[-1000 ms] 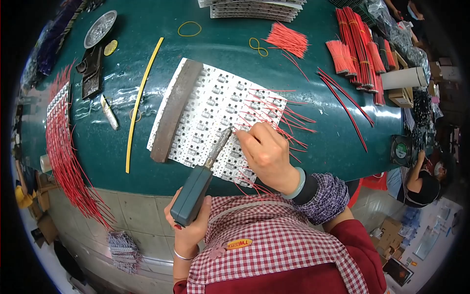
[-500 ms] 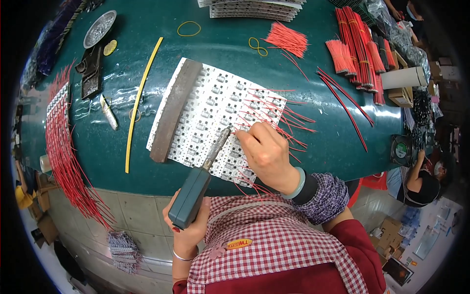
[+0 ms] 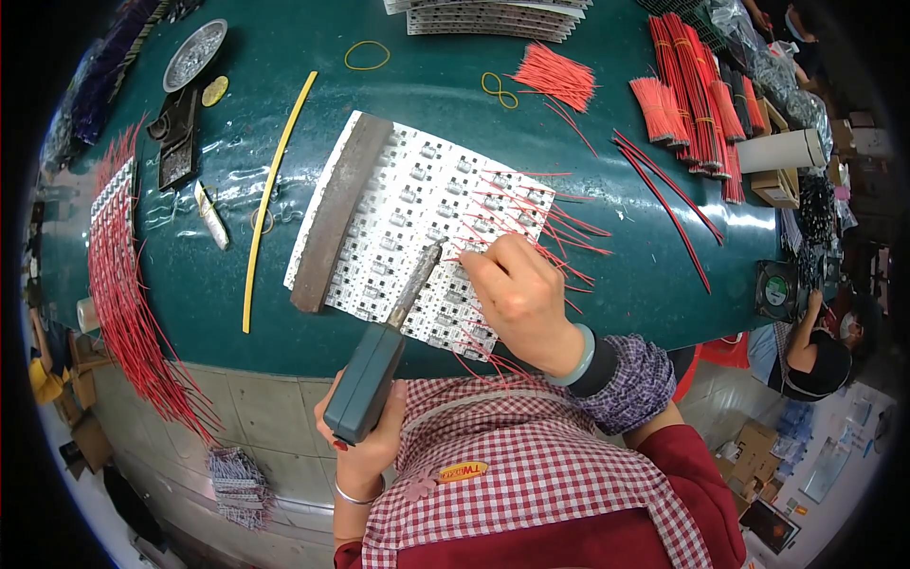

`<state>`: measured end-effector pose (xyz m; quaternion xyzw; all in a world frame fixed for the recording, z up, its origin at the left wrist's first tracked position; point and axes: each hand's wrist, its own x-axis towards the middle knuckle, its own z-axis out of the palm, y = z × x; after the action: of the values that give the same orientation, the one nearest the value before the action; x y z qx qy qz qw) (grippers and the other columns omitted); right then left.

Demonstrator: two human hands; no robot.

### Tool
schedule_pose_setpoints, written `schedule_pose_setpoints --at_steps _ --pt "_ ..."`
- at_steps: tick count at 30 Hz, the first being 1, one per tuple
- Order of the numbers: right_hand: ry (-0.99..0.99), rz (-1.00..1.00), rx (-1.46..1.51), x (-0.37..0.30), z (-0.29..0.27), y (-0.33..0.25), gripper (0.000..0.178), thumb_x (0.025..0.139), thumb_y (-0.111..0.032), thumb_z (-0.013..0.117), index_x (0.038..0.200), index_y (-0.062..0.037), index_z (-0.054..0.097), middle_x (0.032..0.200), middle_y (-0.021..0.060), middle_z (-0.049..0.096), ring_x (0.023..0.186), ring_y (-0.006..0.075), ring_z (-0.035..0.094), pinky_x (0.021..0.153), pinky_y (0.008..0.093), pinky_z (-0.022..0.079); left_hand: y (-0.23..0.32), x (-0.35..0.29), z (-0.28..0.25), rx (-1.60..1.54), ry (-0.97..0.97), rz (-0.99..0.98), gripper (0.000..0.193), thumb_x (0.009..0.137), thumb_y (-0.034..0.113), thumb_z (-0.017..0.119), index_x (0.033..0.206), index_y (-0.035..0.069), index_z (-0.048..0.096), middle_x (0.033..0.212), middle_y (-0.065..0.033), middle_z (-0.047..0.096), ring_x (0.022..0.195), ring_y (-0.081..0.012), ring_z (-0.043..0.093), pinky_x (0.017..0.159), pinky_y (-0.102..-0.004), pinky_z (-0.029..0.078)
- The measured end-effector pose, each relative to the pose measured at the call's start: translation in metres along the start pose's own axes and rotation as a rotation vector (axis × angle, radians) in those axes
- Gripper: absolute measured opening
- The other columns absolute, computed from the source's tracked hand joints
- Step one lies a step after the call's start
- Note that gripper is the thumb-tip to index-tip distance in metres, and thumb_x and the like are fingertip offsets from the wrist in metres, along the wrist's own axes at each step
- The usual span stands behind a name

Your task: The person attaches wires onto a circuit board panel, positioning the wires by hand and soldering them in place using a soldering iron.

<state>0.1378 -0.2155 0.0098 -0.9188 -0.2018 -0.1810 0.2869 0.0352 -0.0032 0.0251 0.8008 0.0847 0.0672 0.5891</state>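
Note:
My left hand point(image 3: 381, 438) is closed round the dark green handle of a soldering iron point(image 3: 364, 384). Its tip hovers at or just over a white circuit board panel point(image 3: 403, 194), beside my right fingertips; whether it touches cannot be made out. Thumb and forefinger of my right hand point(image 3: 523, 296) pinch a thin red wire point(image 3: 455, 259) against the panel; most of that wire is hidden by the hand. Several more red wires point(image 3: 580, 228) stick out from the panel's right side. A brown flat bar point(image 3: 343, 216) lies across its left part.
Left of the panel are a yellow strip point(image 3: 277, 180), a knife-like tool point(image 3: 210, 218), a metal dish point(image 3: 195, 57) and a wired panel point(image 3: 116, 228) overhanging the table edge. Red wire bundles point(image 3: 697, 85) lie at the far right, a loose wire pile point(image 3: 559, 76) nearer, stacked panels point(image 3: 493, 17) at the back.
The soldering iron's tip has drawn slightly left and back from my right fingertips. My right hand has shifted a little to the right, still pinching.

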Motion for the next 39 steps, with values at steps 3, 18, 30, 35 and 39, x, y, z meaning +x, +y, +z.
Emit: schedule_pose_setpoints --at_steps 3,18,30,35,39 --pt "-0.044 0.047 -0.019 -0.005 -0.024 -0.005 0.021 0.075 0.005 0.078 0.094 -0.0033 0.073 0.075 0.0069 0.054 0.066 0.0238 0.058 0.054 0.0372 0.046 -0.001 -0.003 -0.004 0.013 0.026 -0.005 0.021 0.079 -0.002 0.079 0.099 -0.007 0.072 0.086 -0.0131 0.072 0.068 -0.0193 0.069 0.063 -0.0286 0.054" --pt "0.041 0.043 0.094 -0.007 0.0 0.002 0.017 0.075 0.005 0.075 0.086 -0.0031 0.066 0.074 0.0077 0.048 0.066 0.0244 0.056 0.054 0.0375 0.044 -0.003 -0.015 -0.007 0.028 0.046 -0.011 0.021 0.079 -0.001 0.079 0.098 -0.006 0.073 0.085 -0.0131 0.073 0.068 -0.0203 0.07 0.063 -0.029 0.054" --pt "-0.034 0.014 0.002 0.0 -0.002 -0.001 0.017 0.077 0.003 0.077 0.09 -0.0023 0.068 0.077 0.0082 0.052 0.069 0.0257 0.059 0.059 0.0379 0.047 -0.012 -0.018 -0.007 0.011 -0.023 -0.006 0.02 0.079 -0.004 0.077 0.098 -0.006 0.073 0.088 -0.0134 0.072 0.069 -0.0211 0.07 0.063 -0.0295 0.055" --pt "-0.059 -0.042 -0.066 0.003 -0.003 0.0 0.01 0.078 0.0 0.071 0.085 -0.0028 0.064 0.08 0.0075 0.049 0.074 0.0227 0.058 0.057 0.0354 0.048 -0.012 -0.018 -0.008 0.01 -0.022 -0.015 0.02 0.079 -0.004 0.078 0.098 -0.007 0.072 0.088 -0.014 0.073 0.069 -0.022 0.071 0.064 -0.0296 0.055" --pt "-0.102 -0.001 -0.047 0.004 -0.005 -0.003 0.014 0.08 0.002 0.074 0.092 -0.0015 0.067 0.079 0.009 0.052 0.071 0.0257 0.06 0.059 0.0387 0.049 -0.012 -0.02 -0.007 0.009 -0.018 -0.022 0.02 0.078 -0.004 0.077 0.097 -0.007 0.072 0.088 -0.0149 0.073 0.07 -0.0226 0.072 0.064 -0.0297 0.055"
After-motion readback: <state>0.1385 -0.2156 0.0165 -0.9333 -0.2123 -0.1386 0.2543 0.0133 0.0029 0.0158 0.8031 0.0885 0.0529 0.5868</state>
